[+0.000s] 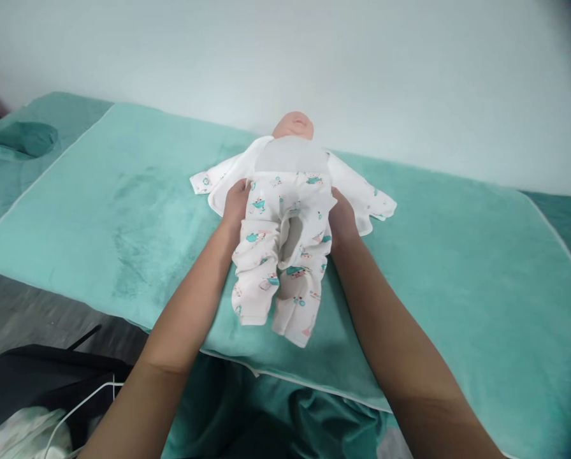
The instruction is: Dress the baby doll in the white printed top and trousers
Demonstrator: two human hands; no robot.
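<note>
A baby doll [293, 125] lies on its back on a green padded cover, its head toward the wall. White printed baby pants [285, 197] cover its lower body and legs, with an opening at the crotch showing grey beneath. My left hand [236, 203] grips the pants at the left side near the waist. On the opposite side my right hand [341, 218] holds the pants' edge, its fingers partly hidden behind the cloth. A white baby jacket [228, 185] spreads out open under the doll, sleeves stretched to both sides. Grey cloth [292, 156] shows over the doll's belly.
The green cover [457, 268] stretches across the bed to both sides, against a pale wall [410, 76]. A bunched green cloth [22, 140] lies at the far left. At the lower left are a black chair or bag [41, 376], crumpled white fabric [27, 433] and a white cable.
</note>
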